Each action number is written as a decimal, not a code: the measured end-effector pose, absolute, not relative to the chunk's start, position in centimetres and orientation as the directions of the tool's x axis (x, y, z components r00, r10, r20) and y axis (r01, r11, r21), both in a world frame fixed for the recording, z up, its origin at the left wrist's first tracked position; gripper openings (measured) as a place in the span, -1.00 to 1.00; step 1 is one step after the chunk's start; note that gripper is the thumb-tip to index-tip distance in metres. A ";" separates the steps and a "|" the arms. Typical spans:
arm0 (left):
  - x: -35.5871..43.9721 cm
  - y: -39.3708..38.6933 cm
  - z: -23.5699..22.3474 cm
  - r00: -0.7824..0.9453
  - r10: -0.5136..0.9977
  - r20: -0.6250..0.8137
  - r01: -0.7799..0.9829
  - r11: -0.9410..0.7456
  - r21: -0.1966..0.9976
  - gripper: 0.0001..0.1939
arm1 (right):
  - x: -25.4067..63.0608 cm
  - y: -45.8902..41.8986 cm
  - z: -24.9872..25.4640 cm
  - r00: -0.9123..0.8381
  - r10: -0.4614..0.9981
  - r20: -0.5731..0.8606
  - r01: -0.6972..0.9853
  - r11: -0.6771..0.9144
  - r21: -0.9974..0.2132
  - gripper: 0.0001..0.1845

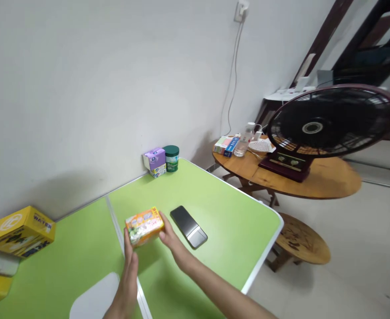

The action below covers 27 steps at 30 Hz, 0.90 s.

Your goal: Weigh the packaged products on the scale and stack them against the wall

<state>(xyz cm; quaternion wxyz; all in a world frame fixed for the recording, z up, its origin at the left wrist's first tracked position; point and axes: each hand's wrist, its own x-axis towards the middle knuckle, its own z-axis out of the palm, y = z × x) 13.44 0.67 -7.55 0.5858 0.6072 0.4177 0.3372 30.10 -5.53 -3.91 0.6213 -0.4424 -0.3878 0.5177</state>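
Between my two hands is an orange printed pack (145, 226) with a shiny wrapper, held a little above the green table (211, 186). My left hand (128, 270) presses against its left side, fingers stretched along it. On the right side my right hand (171, 237) grips the pack's edge, thumb in front. A black smartphone (188, 227) lies flat on the table just right of my right hand. At the far edge by the wall, a purple pack (155, 158) sits on another small pack, beside a green tub (171, 158).
Yellow boxes (22, 230) stand at the table's left. A pale grey rounded object (95, 296) lies at the near edge. Rightward are a round wooden table (331, 179) with a fan (334, 122) and a bottle (244, 141), and a wooden stool (301, 237).
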 end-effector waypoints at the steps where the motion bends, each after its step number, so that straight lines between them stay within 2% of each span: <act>1: 15.3 1.2 -7.1 0.435 0.898 -0.074 0.112 0.028 0.993 -0.15 | 31.6 -4.0 -4.5 0.194 0.981 0.023 -0.297 0.081 -0.951 -0.01; 6: 22.9 8.4 -7.9 0.395 0.916 -0.078 0.072 0.054 0.996 0.08 | 37.5 5.0 -7.7 0.260 0.965 -0.022 -0.310 0.062 -0.949 -0.09; 11: 26.7 16.3 -10.1 0.285 0.958 -0.041 0.023 0.036 0.999 -0.07 | 40.2 13.7 -9.3 0.263 0.964 0.028 -0.313 0.113 -0.943 -0.28; 15: 28.6 20.3 -11.0 0.216 0.976 -0.033 0.018 0.030 0.999 -0.17 | 41.5 18.6 -9.6 0.255 0.967 0.019 -0.291 0.095 -0.952 -0.28; 20: 30.2 22.7 -12.2 0.132 0.990 -0.047 0.019 0.045 0.999 -0.26 | 42.6 20.0 -10.9 0.313 0.948 -0.052 -0.215 0.017 -0.976 -0.31; 24: 31.1 23.5 -13.0 0.065 0.995 -0.069 0.042 0.067 0.997 -0.23 | 42.6 19.6 -11.9 0.398 0.909 -0.125 -0.168 -0.062 -0.984 -0.33; 27: 31.8 24.3 -13.2 0.047 0.997 -0.064 0.063 0.061 0.996 -0.21 | 42.3 20.4 -11.9 0.417 0.902 -0.115 -0.164 -0.049 -0.985 -0.30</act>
